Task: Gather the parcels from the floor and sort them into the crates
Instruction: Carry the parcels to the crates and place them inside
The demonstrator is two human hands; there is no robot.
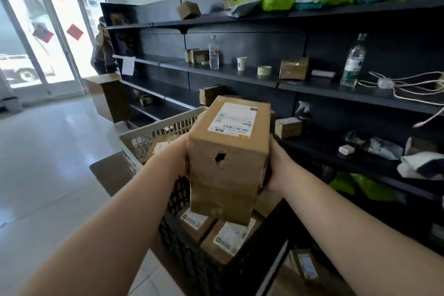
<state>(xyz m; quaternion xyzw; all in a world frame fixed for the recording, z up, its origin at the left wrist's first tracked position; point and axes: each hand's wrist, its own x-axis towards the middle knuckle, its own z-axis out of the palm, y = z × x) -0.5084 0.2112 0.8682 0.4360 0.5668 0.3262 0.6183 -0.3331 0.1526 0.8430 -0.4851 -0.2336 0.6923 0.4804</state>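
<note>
Both hands, left hand [179, 156] & right hand [278, 166], clamped a stacked pair of parcels [228, 151] w/ curled fingers above the black crate [192, 255], already holding approx. three boxes; floor stock left probably out of view.

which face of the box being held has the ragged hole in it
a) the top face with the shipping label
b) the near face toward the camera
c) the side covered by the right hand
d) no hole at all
b: the cardboard box gripped between the left hand and right hand shows a dark ragged hole in its near face, below the white shipping label on top.
</note>
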